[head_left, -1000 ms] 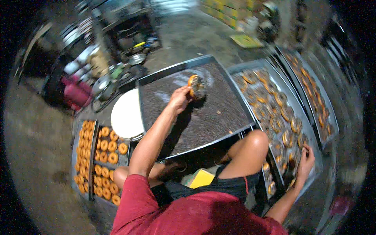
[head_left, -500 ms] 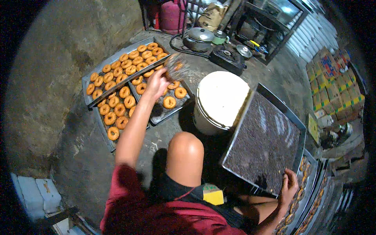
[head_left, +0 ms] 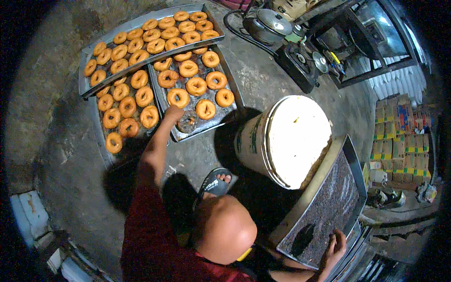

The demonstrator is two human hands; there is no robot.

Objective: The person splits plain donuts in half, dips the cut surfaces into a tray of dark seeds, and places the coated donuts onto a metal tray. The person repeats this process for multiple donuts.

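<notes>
My left hand reaches out over the near corner of a metal tray and grips the edge of a doughnut coated in dark sprinkles; some of its fingers are hidden. Plain golden doughnuts lie in rows on that same tray. On my right, a deep rectangular pan of dark sprinkles leans tilted beside a bucket. A dark hollow shows in the sprinkles near the pan's close end. My right hand holds the pan's near right rim, fingers curled over it.
A white-topped bucket stands between the trays and the pan. Another doughnut tray overlaps the others at the back; a further one lies left. Farther off are a stove, a lidded pot and stacked cartons. My sandalled foot is close by.
My left hand has brought the sprinkled doughnut down to the tray's near corner, from a blurred, raised position. The view has shifted; my right hand stays at the sprinkle pan's rim.
</notes>
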